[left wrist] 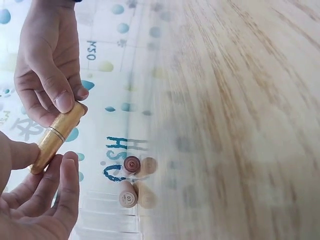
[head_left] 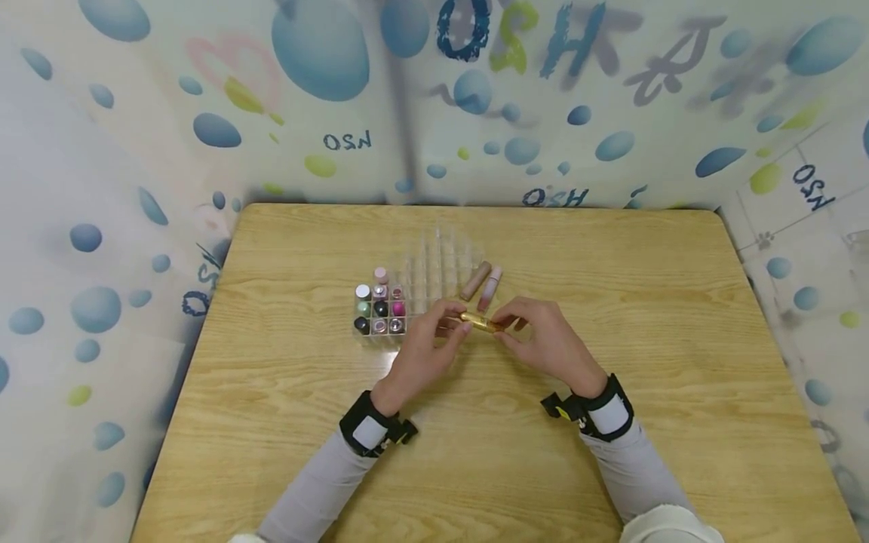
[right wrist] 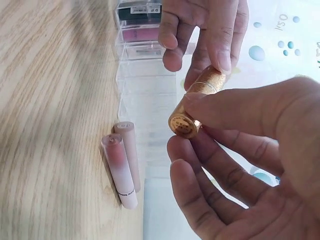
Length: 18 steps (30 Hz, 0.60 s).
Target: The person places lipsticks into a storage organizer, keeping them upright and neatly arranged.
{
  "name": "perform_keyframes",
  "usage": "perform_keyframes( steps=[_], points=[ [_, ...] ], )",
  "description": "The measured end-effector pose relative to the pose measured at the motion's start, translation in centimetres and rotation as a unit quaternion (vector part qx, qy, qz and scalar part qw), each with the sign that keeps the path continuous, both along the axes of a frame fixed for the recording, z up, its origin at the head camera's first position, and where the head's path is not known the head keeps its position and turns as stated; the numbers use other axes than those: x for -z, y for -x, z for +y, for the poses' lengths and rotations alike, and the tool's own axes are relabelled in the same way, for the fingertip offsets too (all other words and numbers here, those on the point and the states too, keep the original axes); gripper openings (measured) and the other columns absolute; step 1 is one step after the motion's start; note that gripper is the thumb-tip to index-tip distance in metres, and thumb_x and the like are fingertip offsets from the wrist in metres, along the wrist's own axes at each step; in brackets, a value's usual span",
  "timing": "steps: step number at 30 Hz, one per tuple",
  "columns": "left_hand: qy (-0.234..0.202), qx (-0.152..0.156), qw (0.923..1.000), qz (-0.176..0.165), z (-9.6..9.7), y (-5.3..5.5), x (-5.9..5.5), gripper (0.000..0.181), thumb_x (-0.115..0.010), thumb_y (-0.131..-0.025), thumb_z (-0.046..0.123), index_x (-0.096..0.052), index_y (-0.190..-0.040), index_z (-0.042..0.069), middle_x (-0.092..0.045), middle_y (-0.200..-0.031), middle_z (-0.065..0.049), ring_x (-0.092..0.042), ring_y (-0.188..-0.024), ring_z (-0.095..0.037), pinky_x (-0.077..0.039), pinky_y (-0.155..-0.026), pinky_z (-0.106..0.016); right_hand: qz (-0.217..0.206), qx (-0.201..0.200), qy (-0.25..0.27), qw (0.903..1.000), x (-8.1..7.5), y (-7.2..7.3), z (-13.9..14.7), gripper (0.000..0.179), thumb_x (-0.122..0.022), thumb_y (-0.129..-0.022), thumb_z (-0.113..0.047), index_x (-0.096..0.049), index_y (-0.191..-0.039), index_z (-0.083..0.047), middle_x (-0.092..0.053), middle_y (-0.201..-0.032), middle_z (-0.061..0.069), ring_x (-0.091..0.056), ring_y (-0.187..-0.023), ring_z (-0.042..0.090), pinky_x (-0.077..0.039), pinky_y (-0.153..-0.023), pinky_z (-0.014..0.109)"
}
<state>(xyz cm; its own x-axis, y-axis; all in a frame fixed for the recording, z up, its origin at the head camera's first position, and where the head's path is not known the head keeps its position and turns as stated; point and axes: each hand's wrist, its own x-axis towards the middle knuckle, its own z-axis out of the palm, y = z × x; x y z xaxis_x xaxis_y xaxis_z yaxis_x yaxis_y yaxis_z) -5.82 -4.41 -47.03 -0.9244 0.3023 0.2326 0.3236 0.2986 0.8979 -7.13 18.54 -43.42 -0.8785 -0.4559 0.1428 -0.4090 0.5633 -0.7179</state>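
Note:
Both hands pinch a gold lipstick tube (head_left: 480,323) above the table. My left hand (head_left: 422,348) has thumb and fingers on its left end. My right hand (head_left: 551,343) grips the other end. A thin seam circles the closed tube (left wrist: 56,134) near its middle. The right wrist view shows a stamped label on the end face (right wrist: 183,126). Just beyond the hands, a lip gloss tube (right wrist: 120,172), pink with a pale lower part, lies next to a taupe tube (right wrist: 129,142) on the table.
A clear compartment organizer (head_left: 440,264) stands behind the left hand. Small bottles and tubes (head_left: 380,308) with white, green, black and pink tops fill its left section. The wooden table (head_left: 631,286) meets a patterned wall at its back edge.

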Motion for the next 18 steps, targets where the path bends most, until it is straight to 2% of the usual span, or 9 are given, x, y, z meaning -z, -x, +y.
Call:
perform_keyframes(
  steps=[5, 13, 18],
  points=[
    [-0.038, 0.009, 0.9992, 0.002, 0.1, 0.1, -0.1, 0.027, -0.066, -0.1, 0.018, -0.063, -0.122, 0.001, -0.072, -0.114, -0.014, -0.074, -0.098, -0.024, -0.062, -0.084, -0.033, -0.021, -0.006, 0.023, 0.9995, 0.3, 0.1, -0.3, 0.017, -0.082, -0.085, -0.004, -0.075, -0.1, -0.008, -0.075, -0.097, 0.003, -0.07, -0.087, 0.016, -0.062, -0.073, 0.041],
    [-0.058, 0.004, 0.9983, -0.002, 0.3, -0.1, -0.2, 0.027, -0.069, -0.097, 0.006, -0.062, -0.121, -0.005, -0.069, -0.118, -0.02, -0.073, -0.098, -0.031, -0.063, -0.084, -0.036, -0.026, -0.016, 0.032, 0.999, 0.6, 0.1, -1.1, 0.015, -0.081, -0.084, -0.002, -0.073, -0.096, -0.007, -0.074, -0.094, 0.004, -0.07, -0.084, 0.017, -0.062, -0.071, 0.036],
    [-0.068, 0.016, 0.9973, 0.021, 0.4, -0.3, -0.5, 0.026, -0.068, -0.097, 0.004, -0.061, -0.12, -0.004, -0.069, -0.117, -0.019, -0.073, -0.1, -0.032, -0.063, -0.083, -0.037, -0.033, -0.024, 0.044, 0.9982, 0.9, 0.1, -1.5, 0.017, -0.081, -0.083, 0.0, -0.071, -0.095, -0.008, -0.074, -0.093, 0.003, -0.069, -0.083, 0.016, -0.062, -0.07, 0.036]
  ],
)
